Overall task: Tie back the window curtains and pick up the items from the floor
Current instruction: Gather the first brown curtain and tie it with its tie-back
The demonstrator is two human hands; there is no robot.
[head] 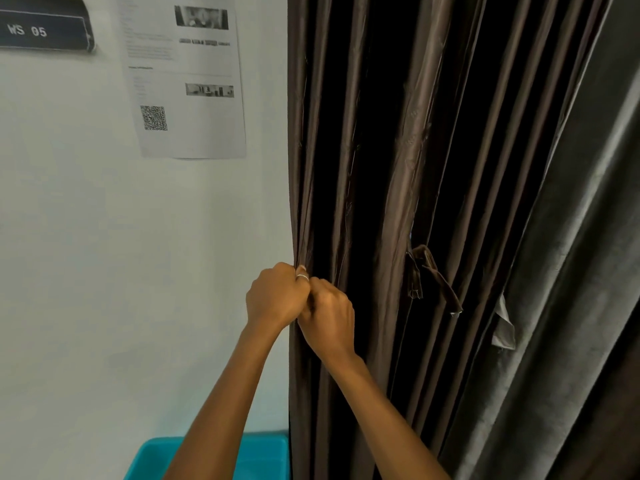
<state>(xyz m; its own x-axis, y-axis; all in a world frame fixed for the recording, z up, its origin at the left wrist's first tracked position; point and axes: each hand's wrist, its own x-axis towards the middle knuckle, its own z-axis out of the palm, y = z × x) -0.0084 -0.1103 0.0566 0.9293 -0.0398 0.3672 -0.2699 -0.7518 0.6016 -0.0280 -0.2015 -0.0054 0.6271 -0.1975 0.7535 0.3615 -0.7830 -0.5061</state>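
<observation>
- Brown curtain (408, 150) is hanging with its folds running vertically; its left edge is sitting inside our fingers.
- Left hand (277, 296) and right hand (329, 317) are touching, fingers curled, both pinching that edge.
- Tie-back strap (429, 275) is dangling to the right, apart from both hands and nearer the right hand; we are judging that hand the likelier to fetch it.

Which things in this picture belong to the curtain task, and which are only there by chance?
For the task: brown curtain, fabric strap hanging on it, grey curtain, left hand and right hand gripping the brown curtain's edge.
Only there: wall sign, printed sheet, turquoise bin.
</observation>
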